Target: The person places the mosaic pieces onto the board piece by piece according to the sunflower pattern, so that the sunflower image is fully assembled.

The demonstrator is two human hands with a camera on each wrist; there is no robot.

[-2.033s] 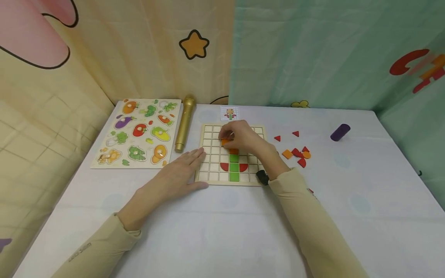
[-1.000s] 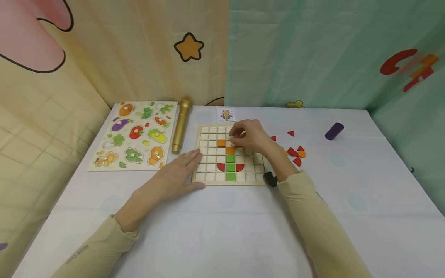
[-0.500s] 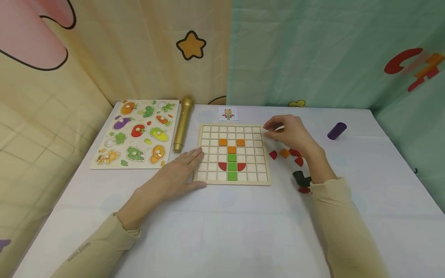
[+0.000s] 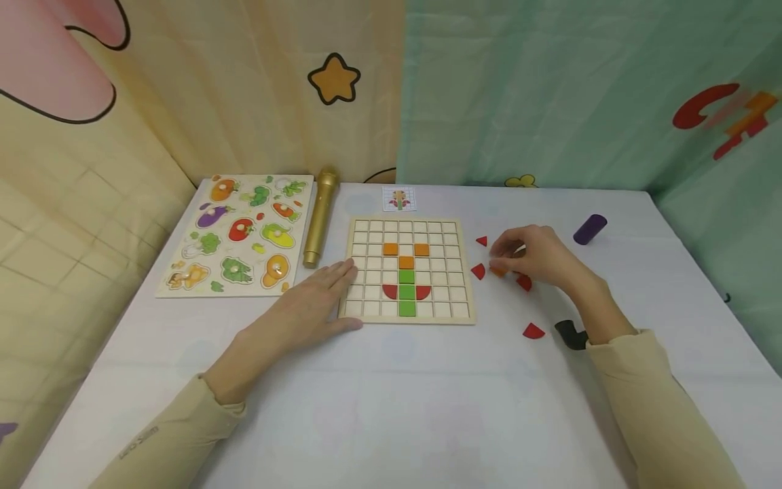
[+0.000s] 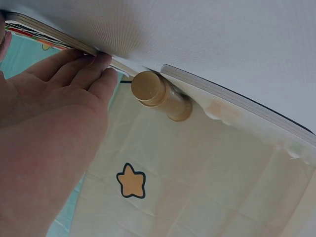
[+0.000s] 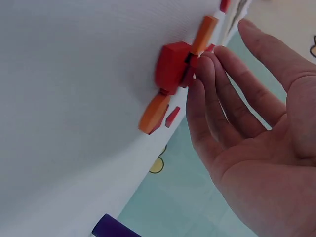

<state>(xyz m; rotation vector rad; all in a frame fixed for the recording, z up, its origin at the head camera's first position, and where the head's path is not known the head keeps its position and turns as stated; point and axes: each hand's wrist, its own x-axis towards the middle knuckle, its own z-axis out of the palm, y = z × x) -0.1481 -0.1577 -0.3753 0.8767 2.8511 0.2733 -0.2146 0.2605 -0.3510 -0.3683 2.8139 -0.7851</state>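
Note:
My left hand (image 4: 299, 305) lies with straight fingers at the left edge of a wooden grid board (image 4: 373, 316). On the board sit three orange square tiles (image 4: 406, 262), a column of green squares (image 4: 406, 293) and two red quarter-circle pieces (image 4: 389, 291). My right hand (image 4: 537, 255) is over the loose pieces right of the board, fingertips close to an orange square tile (image 4: 499, 271). In the right wrist view, thumb and fingers stand apart near that orange tile (image 6: 204, 34), beside a red piece (image 6: 171, 66) and an orange disc (image 6: 154, 113).
Red pieces (image 4: 478, 272) lie around the right hand, another red piece (image 4: 533, 331) nearer. A small pattern card (image 4: 399, 199) is behind the board. Left stand a golden microphone (image 4: 320, 217) and a vegetable puzzle (image 4: 238, 238). A purple cylinder (image 4: 590, 229) and a black object (image 4: 571, 335) lie right.
The right hand set an orange square on the board's right side, let go, and moved right to the loose pieces. The left hand stays at the board's edge.

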